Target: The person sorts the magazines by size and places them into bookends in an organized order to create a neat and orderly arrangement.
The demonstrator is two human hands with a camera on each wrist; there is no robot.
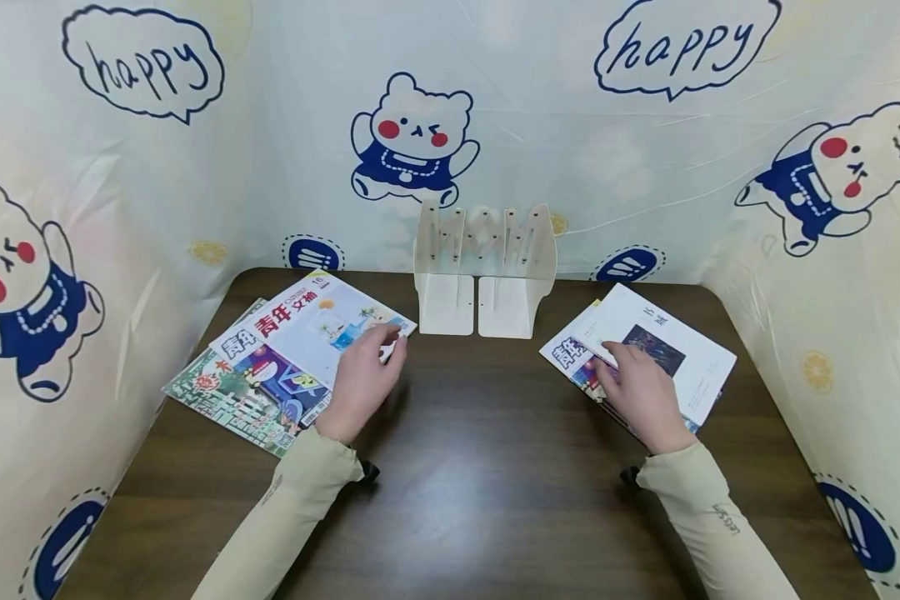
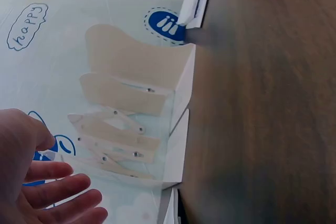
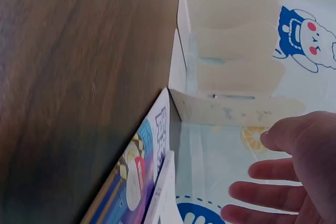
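Magazines lie under both of your hands. Your left hand rests with relaxed fingers on the top magazine of the stack at the counter's left. Your right hand lies flat, fingers loose, on the white booklet topping the right stack. Between them, at the back of the dark wood counter, stands a cream expandable book rack.
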